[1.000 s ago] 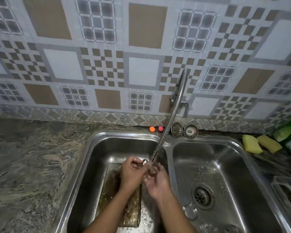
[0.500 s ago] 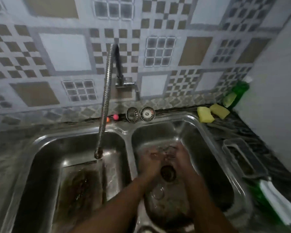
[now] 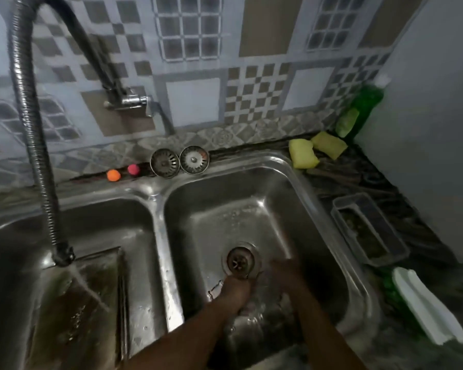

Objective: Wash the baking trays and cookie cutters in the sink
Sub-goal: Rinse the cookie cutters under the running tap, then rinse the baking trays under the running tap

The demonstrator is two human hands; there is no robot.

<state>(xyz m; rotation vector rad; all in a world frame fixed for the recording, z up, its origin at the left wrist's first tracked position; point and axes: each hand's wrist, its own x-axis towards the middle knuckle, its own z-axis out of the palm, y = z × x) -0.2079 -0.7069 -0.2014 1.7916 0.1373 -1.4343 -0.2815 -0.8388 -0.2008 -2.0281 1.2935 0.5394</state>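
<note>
Two hands are down in the right basin of the sink (image 3: 159, 236), close together just in front of the drain (image 3: 239, 260). The left hand (image 3: 234, 289) and the right hand (image 3: 284, 273) are both smeared by blur, so I cannot tell how their fingers lie or whether they have hold of anything. No cookie cutter can be made out there. The baking tray (image 3: 91, 303) lies flat on the floor of the left basin, and water from the hose tap (image 3: 35, 156) is falling onto it. On the sink's back rim stand two strainer plugs (image 3: 164, 162), with an orange ball (image 3: 113, 175) and a pink ball (image 3: 133, 169) beside them, over the left basin. In the back right corner of the worktop (image 3: 358, 177) lie two yellow sponges (image 3: 302, 153), next to a green bottle (image 3: 364, 108). A clear tub (image 3: 369, 228) sits just beside the sink's right edge.
</note>
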